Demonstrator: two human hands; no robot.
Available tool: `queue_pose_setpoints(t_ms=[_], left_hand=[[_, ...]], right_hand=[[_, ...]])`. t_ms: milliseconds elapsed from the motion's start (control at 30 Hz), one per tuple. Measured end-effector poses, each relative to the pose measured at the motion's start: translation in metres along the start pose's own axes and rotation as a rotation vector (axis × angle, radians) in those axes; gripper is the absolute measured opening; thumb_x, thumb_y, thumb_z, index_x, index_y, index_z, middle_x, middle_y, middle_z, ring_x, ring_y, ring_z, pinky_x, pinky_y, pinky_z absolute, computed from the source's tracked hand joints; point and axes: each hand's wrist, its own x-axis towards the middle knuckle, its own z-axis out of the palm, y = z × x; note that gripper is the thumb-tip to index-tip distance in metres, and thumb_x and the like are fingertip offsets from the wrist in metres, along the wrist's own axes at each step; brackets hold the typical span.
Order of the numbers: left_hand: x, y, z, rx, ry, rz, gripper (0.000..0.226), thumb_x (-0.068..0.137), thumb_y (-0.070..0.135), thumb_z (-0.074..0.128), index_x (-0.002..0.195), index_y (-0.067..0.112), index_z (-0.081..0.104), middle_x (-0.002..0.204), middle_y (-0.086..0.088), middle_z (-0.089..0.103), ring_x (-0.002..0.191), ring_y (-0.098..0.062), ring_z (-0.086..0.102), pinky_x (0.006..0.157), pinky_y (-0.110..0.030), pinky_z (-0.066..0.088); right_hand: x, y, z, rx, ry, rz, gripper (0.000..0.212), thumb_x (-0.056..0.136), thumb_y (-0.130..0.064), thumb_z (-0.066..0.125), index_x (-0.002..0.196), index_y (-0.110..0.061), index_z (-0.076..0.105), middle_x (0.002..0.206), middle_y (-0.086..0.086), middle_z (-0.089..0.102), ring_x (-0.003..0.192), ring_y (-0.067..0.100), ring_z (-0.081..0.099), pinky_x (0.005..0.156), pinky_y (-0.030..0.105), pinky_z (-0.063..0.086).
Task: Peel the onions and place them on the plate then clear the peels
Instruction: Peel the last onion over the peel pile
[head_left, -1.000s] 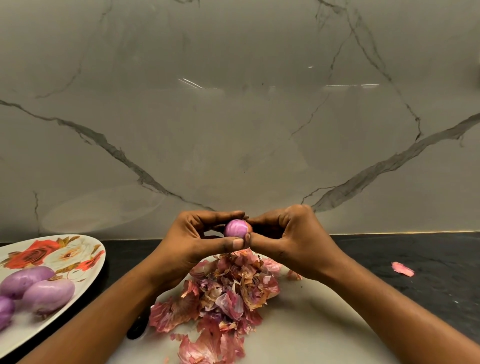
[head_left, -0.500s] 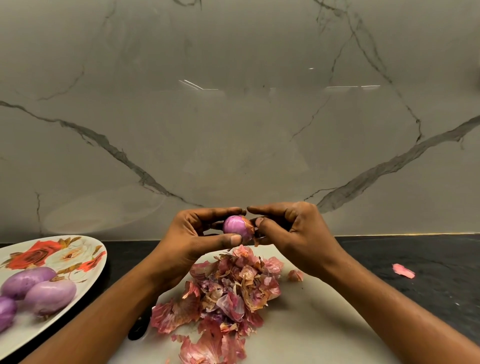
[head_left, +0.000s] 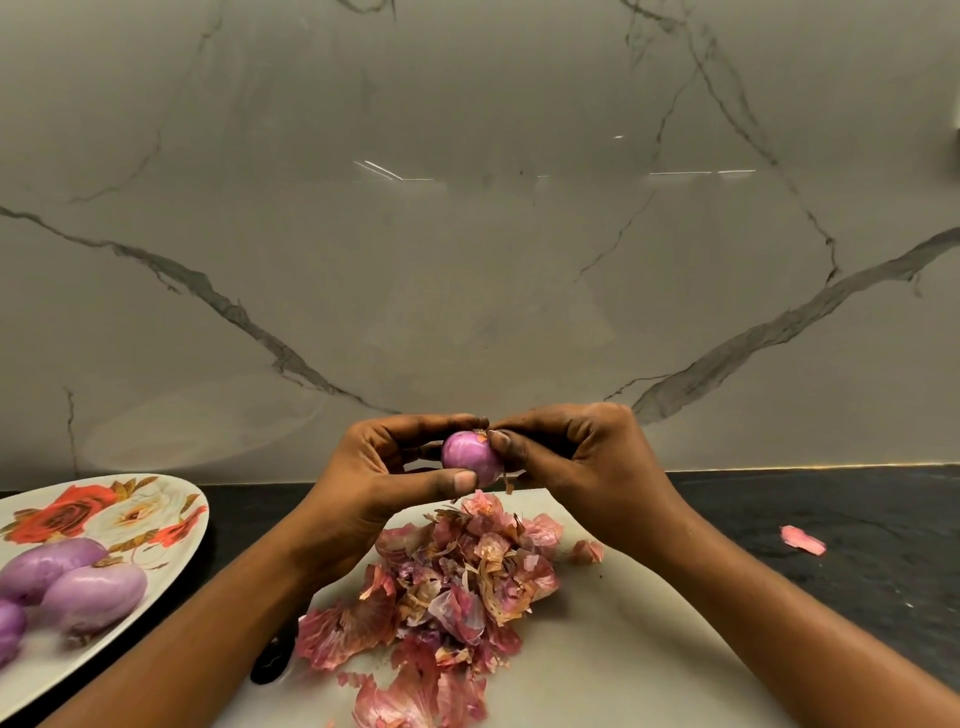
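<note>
your left hand (head_left: 384, 467) grips the small onion (head_left: 470, 457) above the peel pile (head_left: 457, 587); your right hand (head_left: 566, 452) pinches its papery skin. smooth, likely slippery: hold its sides.

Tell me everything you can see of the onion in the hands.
The onion is small, round, glossy pink-purple, nearly peeled. The left hand grips it between thumb and fingers, held above the peel pile; the right hand pinches its right end, where dry brown skin scraps cling.
</note>
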Motion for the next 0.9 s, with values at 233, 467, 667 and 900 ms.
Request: queue_pose_setpoints(t_ms=[233, 467, 667, 900], left_hand=[[0.0001, 0.0001, 0.0005, -0.021, -0.022, -0.008, 0.055, 0.076, 0.000, 0.088, 0.128, 0.008, 0.073, 0.126, -0.011, 0.076, 0.119, -0.030, 0.072, 0.094, -0.035, 0.061], [0.0004, 0.0004, 0.0001, -0.087, -0.016, -0.028, 0.051, 0.076, 0.007, 0.083, 0.126, 0.012, 0.074, 0.128, -0.010, 0.075, 0.119, -0.030, 0.072, 0.095, -0.032, 0.061], [0.0008, 0.0021, -0.0017, -0.186, -0.004, -0.047, 0.058, 0.069, 0.021, 0.089, 0.125, 0.016, 0.075, 0.131, -0.012, 0.072, 0.121, -0.034, 0.070, 0.093, -0.033, 0.062], [0.0037, 0.0012, -0.0011, -0.247, 0.036, -0.052, 0.048, 0.086, 0.010, 0.077, 0.133, 0.012, 0.069, 0.133, -0.012, 0.072, 0.121, -0.034, 0.070, 0.097, -0.037, 0.061]], right_hand=[[0.0009, 0.0012, -0.0005, -0.056, 0.022, 0.007, 0.019, 0.099, -0.017, 0.072, 0.115, -0.013, 0.080, 0.098, -0.003, 0.080, 0.088, 0.008, 0.077, 0.075, 0.030, 0.066], [0.0018, 0.0020, -0.0016, -0.052, 0.061, 0.062, 0.019, 0.099, -0.015, 0.071, 0.116, -0.012, 0.079, 0.096, -0.004, 0.078, 0.086, 0.004, 0.077, 0.076, 0.022, 0.064], [0.0024, 0.0028, -0.0037, -0.099, 0.078, 0.144, 0.020, 0.100, -0.017, 0.070, 0.117, -0.011, 0.078, 0.092, -0.007, 0.077, 0.082, 0.001, 0.076, 0.078, 0.020, 0.063], [0.0009, -0.0061, -0.0028, 0.064, 0.032, 0.183, 0.023, 0.094, -0.013, 0.077, 0.117, -0.013, 0.079, 0.099, -0.001, 0.081, 0.086, 0.011, 0.079, 0.077, 0.030, 0.066]])
